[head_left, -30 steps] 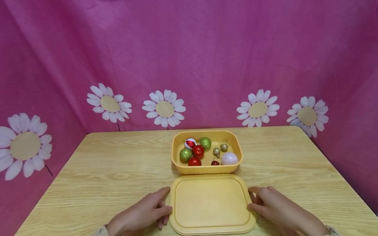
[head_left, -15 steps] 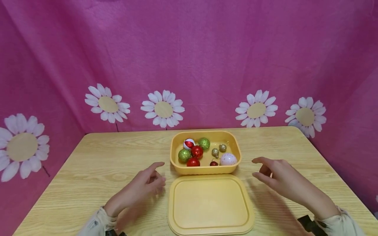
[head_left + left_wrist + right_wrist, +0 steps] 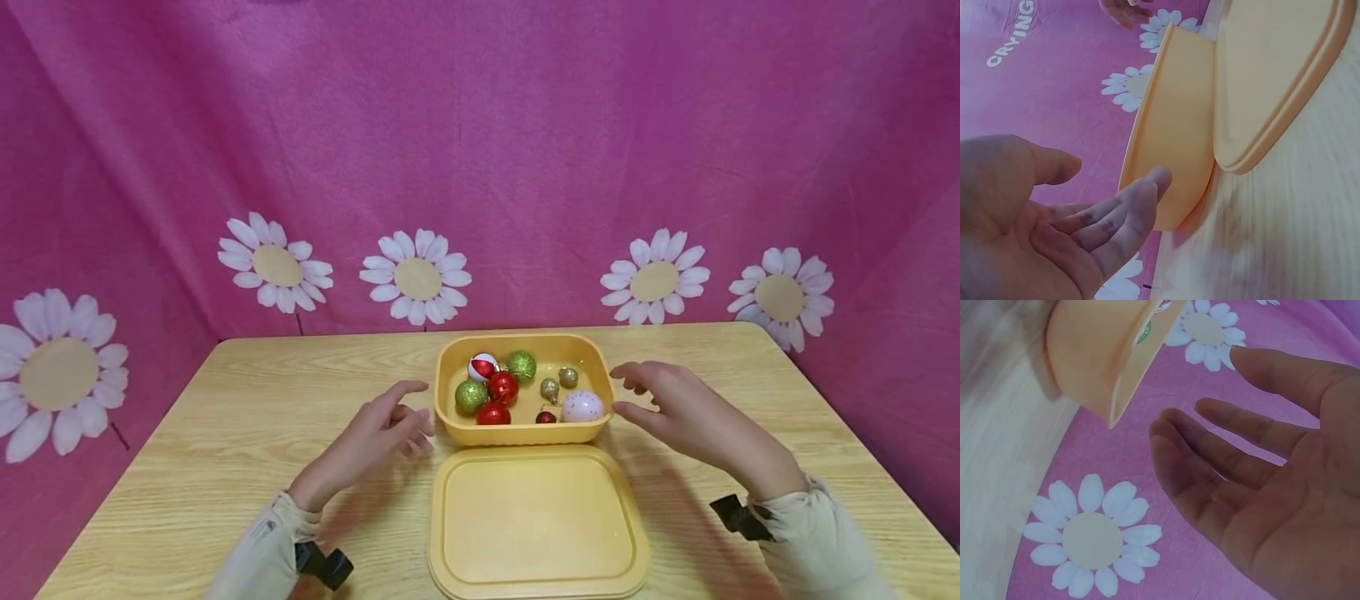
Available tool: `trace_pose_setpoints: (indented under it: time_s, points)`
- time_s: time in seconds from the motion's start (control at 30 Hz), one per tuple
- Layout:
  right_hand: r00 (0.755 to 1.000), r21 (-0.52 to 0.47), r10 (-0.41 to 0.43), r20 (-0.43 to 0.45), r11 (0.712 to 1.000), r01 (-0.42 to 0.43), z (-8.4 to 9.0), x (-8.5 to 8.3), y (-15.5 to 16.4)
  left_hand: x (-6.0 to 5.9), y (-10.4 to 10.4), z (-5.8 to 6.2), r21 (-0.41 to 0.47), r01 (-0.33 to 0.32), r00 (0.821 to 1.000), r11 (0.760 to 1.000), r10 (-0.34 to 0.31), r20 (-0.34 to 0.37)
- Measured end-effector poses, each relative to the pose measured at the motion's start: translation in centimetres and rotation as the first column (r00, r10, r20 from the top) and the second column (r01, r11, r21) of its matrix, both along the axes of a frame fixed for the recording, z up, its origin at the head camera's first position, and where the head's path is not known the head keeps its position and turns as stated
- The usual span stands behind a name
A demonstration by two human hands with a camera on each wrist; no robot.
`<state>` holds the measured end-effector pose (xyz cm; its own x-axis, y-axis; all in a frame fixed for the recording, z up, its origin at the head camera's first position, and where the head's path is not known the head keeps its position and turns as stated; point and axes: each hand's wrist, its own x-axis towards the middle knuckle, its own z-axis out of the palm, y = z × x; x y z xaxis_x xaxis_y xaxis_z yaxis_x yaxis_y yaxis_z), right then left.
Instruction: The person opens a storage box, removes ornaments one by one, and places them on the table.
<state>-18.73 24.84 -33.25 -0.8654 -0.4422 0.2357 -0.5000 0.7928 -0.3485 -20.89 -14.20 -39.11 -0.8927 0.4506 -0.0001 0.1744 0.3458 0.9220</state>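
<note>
Two hands flanked an open yellow box on a wooden table. The left hand hovered just beside the box's left wall, fingers loosely extended and spread, gripping nothing; the left wrist view showed the palm open toward that wall, fingertips close to it, contact not certain. The right hand sat just beside the box's right wall, fingers relaxed and parted, thumb near the rim, also empty; the right wrist view showed the open palm facing the box corner with a gap between. The hands were well apart, the box between them. Inside the box lay small baubles: two green glitter balls, red balls, a red-and-white ball, two small gold ones, a tiny dark red one, and a pale pink ball nearest the right hand. The matching yellow lid lay flat on the table just nearer the person than the box, between the two forearms, touched by neither hand. Pale sleeves covered both wrists. Beyond the hands hung a pink cloth printed with white daisies.
</note>
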Motion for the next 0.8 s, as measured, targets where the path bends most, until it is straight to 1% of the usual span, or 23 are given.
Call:
trace_pose_setpoints:
  time_s: [0.1, 0.2, 0.43, 0.5, 0.6, 0.67, 0.8]
  points:
    - [1.000, -0.002, 0.011, -0.023, 1.000, -0.011, -0.1, -0.7, -0.6, -0.5, 0.2, 0.0, 0.038, -0.003, 1.000, 0.999, 0.003, 0.017]
    - [0.999, -0.010, 0.018, -0.047, 1.000, -0.018, -0.7, -1.3, -1.0, -0.9, 0.5, -0.2, 0.067, 0.004, 1.000, 0.998, -0.005, 0.019]
    - [0.988, -0.024, 0.010, -0.157, 1.000, -0.014, -3.7, -2.6, -1.7, -1.3, 1.3, -1.4, 0.102, 0.018, 0.999, 0.995, -0.022, 0.048]
    - [0.985, -0.019, 0.006, -0.174, 1.000, -0.009, -4.3, -2.8, -1.9, -1.3, 1.4, -1.7, 0.128, 0.029, 0.998, 0.991, -0.036, 0.054]
    - [0.988, 0.013, 0.010, -0.156, 1.000, -0.008, -4.9, -2.9, -2.0, -1.5, 1.7, -2.1, 0.174, 0.039, 0.997, 0.984, -0.051, 0.064]
    - [0.993, 0.023, -0.005, -0.115, 1.000, 0.008, -4.9, -2.9, -1.9, -1.5, 1.8, -2.3, 0.202, 0.041, 0.996, 0.978, -0.057, 0.072]
    - [0.997, 0.010, -0.055, -0.045, 0.998, 0.056, -4.8, -2.9, -1.8, -1.6, 2.2, -2.6, 0.239, 0.015, 0.996, 0.971, -0.035, 0.081]
